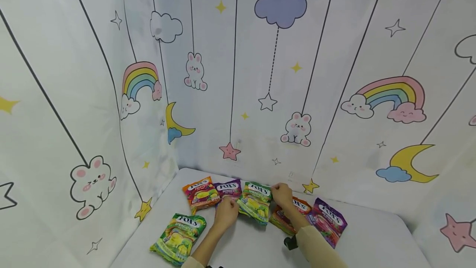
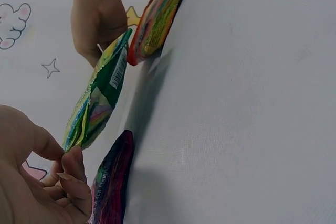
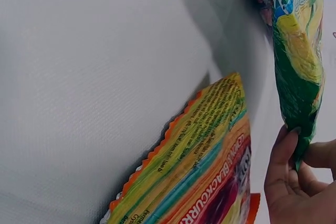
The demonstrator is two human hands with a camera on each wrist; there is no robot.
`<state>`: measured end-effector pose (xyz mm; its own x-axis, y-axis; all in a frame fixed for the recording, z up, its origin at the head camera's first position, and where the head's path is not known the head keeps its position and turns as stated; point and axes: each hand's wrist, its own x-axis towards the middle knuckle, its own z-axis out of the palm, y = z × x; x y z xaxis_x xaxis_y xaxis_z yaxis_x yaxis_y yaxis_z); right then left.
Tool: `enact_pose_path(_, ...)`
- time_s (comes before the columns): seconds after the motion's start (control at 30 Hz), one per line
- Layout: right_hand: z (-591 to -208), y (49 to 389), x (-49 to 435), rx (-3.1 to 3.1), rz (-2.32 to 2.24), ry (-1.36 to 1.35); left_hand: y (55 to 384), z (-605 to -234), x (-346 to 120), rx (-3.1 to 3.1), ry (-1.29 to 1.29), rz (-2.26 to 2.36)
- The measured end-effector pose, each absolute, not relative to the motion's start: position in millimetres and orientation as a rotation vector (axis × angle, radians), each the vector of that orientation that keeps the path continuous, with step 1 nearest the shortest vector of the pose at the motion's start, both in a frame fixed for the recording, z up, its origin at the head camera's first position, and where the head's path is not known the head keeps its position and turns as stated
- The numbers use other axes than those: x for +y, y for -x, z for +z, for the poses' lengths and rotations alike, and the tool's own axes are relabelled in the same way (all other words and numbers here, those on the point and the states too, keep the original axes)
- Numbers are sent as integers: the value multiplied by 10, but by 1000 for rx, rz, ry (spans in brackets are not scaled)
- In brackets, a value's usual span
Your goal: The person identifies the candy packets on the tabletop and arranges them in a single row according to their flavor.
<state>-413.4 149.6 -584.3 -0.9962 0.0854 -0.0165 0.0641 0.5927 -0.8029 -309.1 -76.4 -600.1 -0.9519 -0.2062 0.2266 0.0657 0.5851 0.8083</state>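
Both hands hold a green Fox's candy bag (image 1: pixel 255 202) between them, raised off the white table. My left hand (image 1: pixel 227 214) pinches its lower left corner between thumb and fingers. At the upper right corner, the right hand (image 1: pixel 282 195) has the edge pinched. In the left wrist view the bag (image 2: pixel 97 95) hangs tilted from the left hand (image 2: pixel 44 177). Behind it stands a purple berries bag (image 1: pixel 228 188), partly hidden. An orange bag (image 1: pixel 300 205) lies beneath the right forearm, which covers part of it; its printed face (image 3: pixel 205 166) shows in the right wrist view.
On the left are an orange fruits bag (image 1: pixel 201 195) and, nearer, another green bag (image 1: pixel 178 239). A second purple bag (image 1: pixel 329 220) lies on the right, beside the right sleeve. White fabric walls (image 1: pixel 260 61) with drawn rabbits, stars and rainbows enclose the table (image 1: pixel 256 249).
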Motion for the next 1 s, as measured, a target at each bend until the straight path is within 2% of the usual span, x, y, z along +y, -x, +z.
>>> enact_pose_path(1.0, -5666, 3962, 1376, -2700, 1652, -52, 2829, -5864, -1077, -2482, -91, -1560)
